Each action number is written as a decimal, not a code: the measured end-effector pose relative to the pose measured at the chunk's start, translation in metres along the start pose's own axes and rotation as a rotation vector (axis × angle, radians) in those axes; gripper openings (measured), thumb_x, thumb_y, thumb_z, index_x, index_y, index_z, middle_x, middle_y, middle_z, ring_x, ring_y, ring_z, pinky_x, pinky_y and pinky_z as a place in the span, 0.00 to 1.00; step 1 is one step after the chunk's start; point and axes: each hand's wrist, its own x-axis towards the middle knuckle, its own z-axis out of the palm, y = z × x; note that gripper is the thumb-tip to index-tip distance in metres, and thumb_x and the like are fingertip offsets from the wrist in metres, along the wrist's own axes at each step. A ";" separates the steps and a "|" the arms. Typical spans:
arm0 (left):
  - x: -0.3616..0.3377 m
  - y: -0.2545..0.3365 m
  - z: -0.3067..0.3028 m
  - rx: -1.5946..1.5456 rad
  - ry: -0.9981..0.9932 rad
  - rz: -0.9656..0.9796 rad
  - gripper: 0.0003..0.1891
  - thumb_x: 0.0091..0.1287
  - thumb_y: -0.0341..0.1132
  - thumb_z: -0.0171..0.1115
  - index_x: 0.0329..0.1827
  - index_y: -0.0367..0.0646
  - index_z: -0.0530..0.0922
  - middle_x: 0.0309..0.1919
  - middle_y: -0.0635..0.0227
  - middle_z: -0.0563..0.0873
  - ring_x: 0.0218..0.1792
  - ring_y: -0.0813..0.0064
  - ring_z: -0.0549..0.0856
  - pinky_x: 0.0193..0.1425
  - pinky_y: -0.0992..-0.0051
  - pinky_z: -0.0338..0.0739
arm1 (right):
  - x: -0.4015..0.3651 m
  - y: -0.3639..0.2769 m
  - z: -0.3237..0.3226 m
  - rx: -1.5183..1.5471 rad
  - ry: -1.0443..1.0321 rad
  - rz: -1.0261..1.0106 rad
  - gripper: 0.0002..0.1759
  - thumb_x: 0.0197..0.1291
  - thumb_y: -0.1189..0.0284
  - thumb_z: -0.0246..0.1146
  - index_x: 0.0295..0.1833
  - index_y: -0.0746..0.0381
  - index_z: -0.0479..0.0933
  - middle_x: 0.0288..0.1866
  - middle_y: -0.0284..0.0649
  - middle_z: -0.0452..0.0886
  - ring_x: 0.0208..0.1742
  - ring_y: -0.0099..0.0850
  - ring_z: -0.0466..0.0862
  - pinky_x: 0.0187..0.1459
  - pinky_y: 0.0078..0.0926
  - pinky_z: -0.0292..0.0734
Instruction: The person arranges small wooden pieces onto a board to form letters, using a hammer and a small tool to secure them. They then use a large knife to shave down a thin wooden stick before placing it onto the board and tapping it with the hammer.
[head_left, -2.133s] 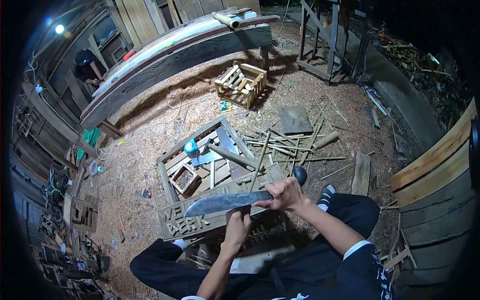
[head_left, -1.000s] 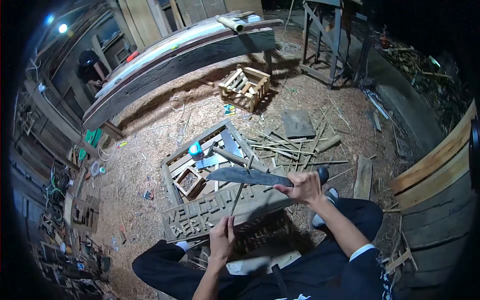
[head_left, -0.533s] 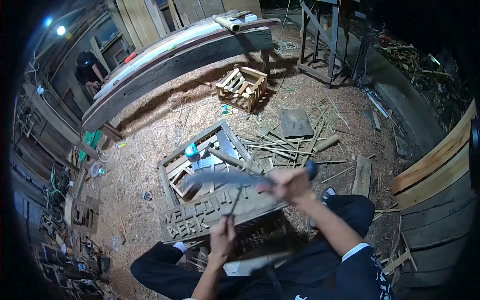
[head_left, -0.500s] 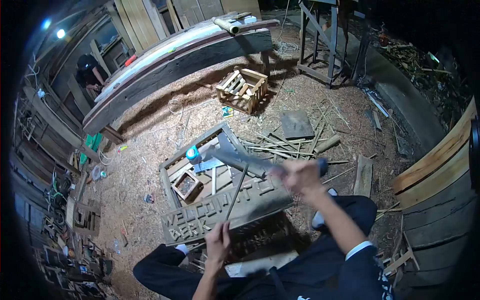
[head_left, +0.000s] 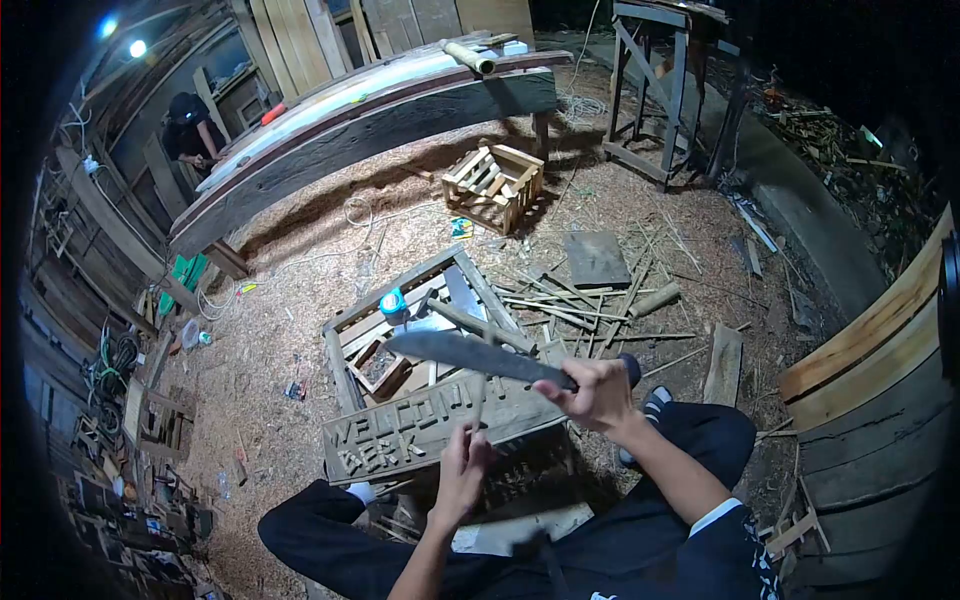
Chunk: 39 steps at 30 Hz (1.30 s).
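A large knife with a broad dark blade (head_left: 470, 356) is in my right hand (head_left: 597, 396), whose fingers wrap round its handle. The blade points left above a wooden board (head_left: 520, 410) with raised letters made of small sticks. My left hand (head_left: 465, 462) pinches a thin stick (head_left: 478, 398) that stands up near the board's front edge, just below the blade. Behind the board lies a wooden frame (head_left: 335, 365) with a small wooden box (head_left: 380, 366), a blue and white round item (head_left: 392, 302) and a hammer-like tool with a wooden handle (head_left: 470, 322).
A slatted crate (head_left: 493, 187) stands on the shavings before a long workbench (head_left: 370, 135). Thin sticks (head_left: 590, 305) and a flat square plate (head_left: 596, 259) lie to the right. Another person (head_left: 192, 130) is at the bench's far left end.
My right hand has turned the knife, so the blade now shows broadside lower over the board. My left hand has moved right with the stick, and the view has shifted slightly.
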 end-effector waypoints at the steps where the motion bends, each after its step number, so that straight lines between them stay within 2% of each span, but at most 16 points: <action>1: 0.004 0.008 0.004 0.003 -0.002 0.000 0.14 0.85 0.39 0.52 0.56 0.35 0.79 0.25 0.65 0.79 0.26 0.78 0.77 0.34 0.72 0.73 | -0.001 -0.003 0.003 0.001 0.002 0.003 0.38 0.67 0.35 0.63 0.22 0.60 0.74 0.17 0.44 0.77 0.19 0.42 0.83 0.22 0.39 0.73; 3: 0.010 0.018 0.010 0.250 -0.077 -0.022 0.12 0.83 0.37 0.53 0.53 0.35 0.80 0.26 0.54 0.81 0.26 0.67 0.80 0.36 0.68 0.76 | -0.005 -0.008 0.008 -0.066 -0.097 -0.099 0.38 0.65 0.34 0.64 0.22 0.60 0.74 0.17 0.43 0.78 0.19 0.41 0.84 0.22 0.39 0.74; 4: 0.010 0.025 0.018 0.212 -0.026 0.130 0.09 0.79 0.32 0.58 0.52 0.36 0.81 0.31 0.44 0.84 0.31 0.50 0.85 0.40 0.60 0.79 | -0.007 -0.009 0.013 -0.054 -0.081 -0.132 0.39 0.63 0.34 0.66 0.22 0.60 0.74 0.16 0.41 0.77 0.18 0.41 0.83 0.21 0.38 0.73; 7: 0.009 0.008 0.026 0.517 -0.015 0.219 0.16 0.63 0.21 0.54 0.53 0.32 0.79 0.32 0.44 0.84 0.34 0.50 0.86 0.42 0.60 0.78 | -0.012 -0.017 0.022 -0.020 -0.007 -0.171 0.38 0.62 0.34 0.67 0.21 0.59 0.74 0.14 0.41 0.77 0.16 0.39 0.82 0.20 0.36 0.74; 8: 0.010 0.003 0.025 0.537 -0.038 0.219 0.10 0.69 0.27 0.61 0.52 0.37 0.80 0.35 0.43 0.87 0.40 0.38 0.87 0.41 0.51 0.80 | -0.012 -0.016 0.022 -0.028 -0.022 -0.165 0.39 0.62 0.34 0.67 0.20 0.60 0.74 0.13 0.41 0.77 0.15 0.39 0.82 0.20 0.36 0.75; 9: 0.009 0.002 0.027 0.539 -0.047 0.218 0.10 0.69 0.27 0.61 0.52 0.37 0.80 0.35 0.43 0.87 0.40 0.38 0.87 0.41 0.51 0.80 | -0.013 -0.010 0.021 -0.029 -0.021 -0.156 0.39 0.62 0.34 0.67 0.20 0.60 0.74 0.13 0.41 0.77 0.15 0.39 0.82 0.20 0.36 0.75; 11: 0.003 0.005 0.024 0.438 0.049 0.285 0.08 0.71 0.29 0.61 0.50 0.39 0.81 0.32 0.45 0.87 0.34 0.40 0.87 0.35 0.53 0.79 | -0.011 0.011 0.021 -0.194 -0.093 -0.155 0.42 0.65 0.29 0.60 0.20 0.58 0.77 0.13 0.41 0.76 0.15 0.34 0.81 0.18 0.34 0.75; 13: -0.011 -0.002 -0.004 0.770 0.064 0.243 0.07 0.78 0.34 0.61 0.48 0.41 0.83 0.27 0.47 0.85 0.28 0.44 0.87 0.29 0.56 0.78 | 0.008 0.058 0.009 -0.337 0.022 0.091 0.43 0.67 0.28 0.54 0.20 0.57 0.76 0.12 0.39 0.75 0.14 0.33 0.80 0.18 0.36 0.74; 15: -0.039 0.007 -0.022 0.566 0.082 0.300 0.07 0.79 0.33 0.59 0.48 0.40 0.83 0.26 0.48 0.83 0.25 0.44 0.85 0.29 0.58 0.77 | 0.016 0.098 -0.008 -0.340 0.088 0.332 0.45 0.69 0.25 0.48 0.19 0.54 0.75 0.10 0.35 0.71 0.14 0.30 0.77 0.18 0.38 0.71; 17: -0.029 -0.007 -0.028 0.467 0.125 0.265 0.09 0.81 0.34 0.56 0.47 0.39 0.84 0.24 0.47 0.80 0.23 0.51 0.83 0.30 0.63 0.75 | 0.008 0.073 -0.023 -0.128 -0.119 0.467 0.45 0.70 0.29 0.51 0.23 0.60 0.81 0.16 0.49 0.79 0.19 0.46 0.84 0.24 0.45 0.77; 19: -0.012 -0.004 -0.027 0.277 -0.030 0.161 0.13 0.83 0.38 0.55 0.46 0.37 0.83 0.27 0.52 0.81 0.26 0.62 0.83 0.32 0.67 0.75 | -0.001 0.039 -0.019 -0.123 -0.108 0.356 0.44 0.70 0.30 0.51 0.25 0.61 0.79 0.16 0.48 0.78 0.20 0.48 0.83 0.26 0.49 0.76; 20: -0.009 -0.005 -0.021 0.086 -0.082 0.020 0.17 0.85 0.43 0.53 0.45 0.38 0.81 0.26 0.63 0.79 0.26 0.76 0.77 0.29 0.72 0.70 | 0.001 0.025 -0.018 -0.122 -0.015 0.256 0.42 0.70 0.31 0.54 0.24 0.60 0.78 0.16 0.47 0.78 0.19 0.47 0.83 0.25 0.48 0.76; 24: -0.004 0.023 0.002 -0.356 -0.133 -0.215 0.17 0.86 0.46 0.52 0.44 0.42 0.76 0.24 0.80 0.70 0.23 0.89 0.66 0.25 0.79 0.57 | 0.001 0.003 -0.011 -0.114 0.054 0.055 0.40 0.68 0.32 0.59 0.22 0.58 0.76 0.13 0.44 0.77 0.16 0.43 0.83 0.21 0.40 0.75; 32: 0.008 0.027 0.024 -0.270 -0.122 -0.214 0.16 0.85 0.45 0.53 0.45 0.42 0.77 0.24 0.80 0.72 0.23 0.88 0.67 0.26 0.79 0.59 | -0.008 -0.025 0.017 -0.040 -0.029 -0.135 0.39 0.60 0.34 0.68 0.20 0.59 0.73 0.17 0.42 0.79 0.18 0.41 0.84 0.21 0.37 0.76; 37: 0.011 -0.004 0.031 0.049 -0.029 0.039 0.13 0.83 0.39 0.56 0.49 0.38 0.81 0.27 0.76 0.77 0.26 0.86 0.71 0.29 0.77 0.65 | -0.010 -0.011 0.026 -0.073 -0.066 -0.166 0.40 0.58 0.33 0.69 0.19 0.58 0.71 0.15 0.41 0.77 0.16 0.40 0.83 0.20 0.36 0.77; 39: 0.009 0.004 0.023 0.116 -0.058 -0.006 0.14 0.83 0.40 0.56 0.49 0.36 0.81 0.28 0.74 0.78 0.28 0.85 0.72 0.31 0.75 0.67 | -0.008 0.000 0.023 -0.071 -0.002 -0.253 0.40 0.56 0.31 0.69 0.18 0.58 0.70 0.14 0.41 0.78 0.16 0.39 0.83 0.20 0.35 0.78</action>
